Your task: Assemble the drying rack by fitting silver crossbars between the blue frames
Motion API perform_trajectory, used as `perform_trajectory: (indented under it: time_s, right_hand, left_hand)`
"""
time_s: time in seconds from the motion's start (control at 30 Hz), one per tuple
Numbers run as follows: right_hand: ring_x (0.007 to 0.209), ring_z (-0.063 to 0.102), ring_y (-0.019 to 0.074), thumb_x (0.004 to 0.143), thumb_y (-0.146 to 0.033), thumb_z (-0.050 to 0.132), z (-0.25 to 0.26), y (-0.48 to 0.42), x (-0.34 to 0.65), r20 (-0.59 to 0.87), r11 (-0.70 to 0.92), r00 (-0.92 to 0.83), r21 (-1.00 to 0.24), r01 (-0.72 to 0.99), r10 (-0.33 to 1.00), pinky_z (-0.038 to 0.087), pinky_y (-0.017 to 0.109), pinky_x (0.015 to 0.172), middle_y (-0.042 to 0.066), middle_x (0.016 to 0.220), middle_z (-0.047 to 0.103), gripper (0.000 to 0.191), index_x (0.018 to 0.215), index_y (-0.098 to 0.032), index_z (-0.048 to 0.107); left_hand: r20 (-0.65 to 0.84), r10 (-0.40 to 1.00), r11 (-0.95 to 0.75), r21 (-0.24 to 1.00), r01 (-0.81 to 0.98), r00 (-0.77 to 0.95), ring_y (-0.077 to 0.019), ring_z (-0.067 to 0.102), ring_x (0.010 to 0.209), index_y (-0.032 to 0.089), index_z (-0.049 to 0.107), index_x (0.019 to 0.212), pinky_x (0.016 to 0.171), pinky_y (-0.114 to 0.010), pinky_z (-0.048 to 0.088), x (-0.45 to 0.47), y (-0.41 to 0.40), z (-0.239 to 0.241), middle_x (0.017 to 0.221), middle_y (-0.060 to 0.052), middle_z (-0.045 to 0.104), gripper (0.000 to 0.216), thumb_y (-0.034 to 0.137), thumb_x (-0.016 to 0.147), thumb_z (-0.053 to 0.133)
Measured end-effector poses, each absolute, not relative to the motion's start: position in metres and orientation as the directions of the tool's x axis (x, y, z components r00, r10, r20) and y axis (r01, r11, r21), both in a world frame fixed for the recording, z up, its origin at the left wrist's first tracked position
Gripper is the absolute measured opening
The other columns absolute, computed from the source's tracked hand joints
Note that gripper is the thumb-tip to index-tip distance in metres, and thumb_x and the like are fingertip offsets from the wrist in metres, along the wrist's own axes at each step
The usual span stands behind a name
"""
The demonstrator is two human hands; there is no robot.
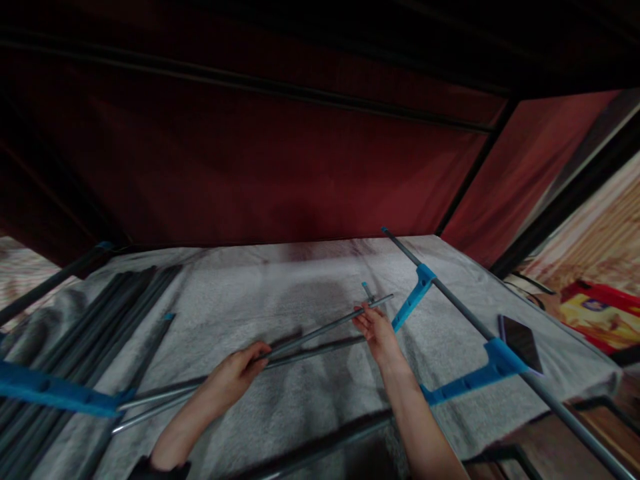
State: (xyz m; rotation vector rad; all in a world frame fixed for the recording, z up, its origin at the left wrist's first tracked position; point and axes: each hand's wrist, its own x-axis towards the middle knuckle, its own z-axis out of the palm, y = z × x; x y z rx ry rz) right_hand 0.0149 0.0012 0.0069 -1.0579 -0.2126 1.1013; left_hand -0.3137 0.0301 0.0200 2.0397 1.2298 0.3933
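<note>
My left hand (240, 370) is closed round a thin grey metal tube (320, 330) near the middle of the grey cloth. My right hand (375, 327) pinches the same tube close to its far right end, which is raised and slanted. A second thin tube (320, 351) runs just below it toward a blue plastic bracket (413, 303). A small blue-tipped piece (367, 291) shows just beyond my right fingers. Left of my left hand, both tubes reach toward another blue bracket (65, 393); the left hand hides where they cross.
A long grey pole (460, 307) on the right carries two blue brackets, the nearer one (475, 377) beside my right forearm. A phone (520, 343) lies behind that pole. Several dark tubes (100, 327) are stacked at left. A red fabric wall (280, 173) stands at the back.
</note>
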Motion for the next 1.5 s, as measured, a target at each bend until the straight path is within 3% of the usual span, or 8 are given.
perform_trajectory:
  time_s: [0.2, 0.47, 0.6, 0.7, 1.03, 1.27, 1.5]
  right_hand:
    - [0.065, 0.067, 0.0149, 0.061, -0.030, 0.082, 0.003, 0.001, 0.013, -0.321, 0.029, 0.460, -0.795, -0.606, 0.828, 0.058, 0.030, 0.069, 0.002, 0.075, 0.074, 0.025, 0.075, -0.023, 0.063]
    - [0.070, 0.069, 0.0168, 0.065, -0.034, 0.079, 0.001, 0.002, 0.015, -0.320, 0.021, 0.471, -0.810, -0.586, 0.822, 0.058, 0.032, 0.069, 0.002, 0.077, 0.074, 0.023, 0.078, -0.023, 0.065]
    - [0.071, 0.069, 0.0166, 0.066, -0.034, 0.079, 0.002, 0.001, 0.016, -0.317, 0.032, 0.471, -0.802, -0.596, 0.823, 0.057, 0.030, 0.069, 0.004, 0.079, 0.074, 0.021, 0.078, -0.022, 0.065]
    - [0.068, 0.068, 0.0163, 0.065, -0.032, 0.079, 0.003, 0.001, 0.015, -0.318, 0.036, 0.475, -0.800, -0.599, 0.820, 0.058, 0.030, 0.067, 0.003, 0.077, 0.074, 0.021, 0.076, -0.022, 0.065]
    - [0.069, 0.069, 0.0164, 0.064, -0.033, 0.081, 0.003, 0.001, 0.013, -0.313, 0.015, 0.461, -0.815, -0.580, 0.831, 0.059, 0.032, 0.071, 0.002, 0.078, 0.074, 0.023, 0.076, -0.023, 0.064]
    - [0.069, 0.069, 0.0147, 0.061, -0.030, 0.083, 0.004, 0.000, 0.010, -0.296, 0.002, 0.444, -0.830, -0.557, 0.846, 0.060, 0.031, 0.074, 0.000, 0.078, 0.073, 0.026, 0.077, -0.023, 0.064]
    - [0.075, 0.070, 0.0148, 0.059, -0.023, 0.083, 0.003, -0.001, 0.003, -0.272, 0.011, 0.402, -0.816, -0.578, 0.874, 0.058, 0.029, 0.078, 0.001, 0.081, 0.074, 0.027, 0.078, -0.023, 0.065]
  left_hand:
    - [-0.103, 0.859, -0.282, 0.721, 0.633, 0.501, -0.0215, 0.060, 0.075, 0.021, 0.056, 0.085, 0.069, -0.030, 0.045, -0.312, 0.029, 0.021, 0.078, -0.003, 0.063, 0.019, 0.039, 0.079, 0.054]
    - [-0.288, 0.797, -0.129, 0.778, 0.614, 0.532, -0.0171, 0.050, 0.064, 0.019, 0.058, 0.084, 0.060, -0.027, 0.040, -0.318, 0.027, 0.016, 0.069, 0.000, 0.053, 0.034, 0.051, 0.085, 0.046]
    - [-0.211, 0.822, -0.124, 0.840, 0.528, 0.529, -0.0173, 0.050, 0.069, 0.020, 0.053, 0.089, 0.061, -0.026, 0.041, -0.317, 0.026, 0.015, 0.074, 0.000, 0.054, 0.025, 0.043, 0.079, 0.056]
    - [-0.157, 0.839, -0.184, 0.819, 0.544, 0.521, -0.0179, 0.050, 0.070, 0.020, 0.052, 0.085, 0.061, -0.026, 0.040, -0.316, 0.028, 0.014, 0.074, 0.001, 0.055, 0.020, 0.038, 0.078, 0.057]
    - [-0.214, 0.820, -0.216, 0.744, 0.633, 0.531, -0.0181, 0.052, 0.066, 0.019, 0.059, 0.083, 0.062, -0.028, 0.040, -0.319, 0.030, 0.018, 0.070, -0.001, 0.055, 0.034, 0.048, 0.087, 0.043]
    - [-0.126, 0.874, -0.224, 0.753, 0.619, 0.469, -0.0206, 0.056, 0.071, 0.020, 0.058, 0.084, 0.064, -0.028, 0.041, -0.312, 0.030, 0.023, 0.072, -0.001, 0.059, 0.024, 0.043, 0.077, 0.056]
    - [-0.125, 0.858, -0.271, 0.713, 0.647, 0.498, -0.0220, 0.060, 0.074, 0.020, 0.060, 0.082, 0.067, -0.030, 0.041, -0.311, 0.029, 0.026, 0.077, -0.003, 0.064, 0.026, 0.043, 0.083, 0.049]
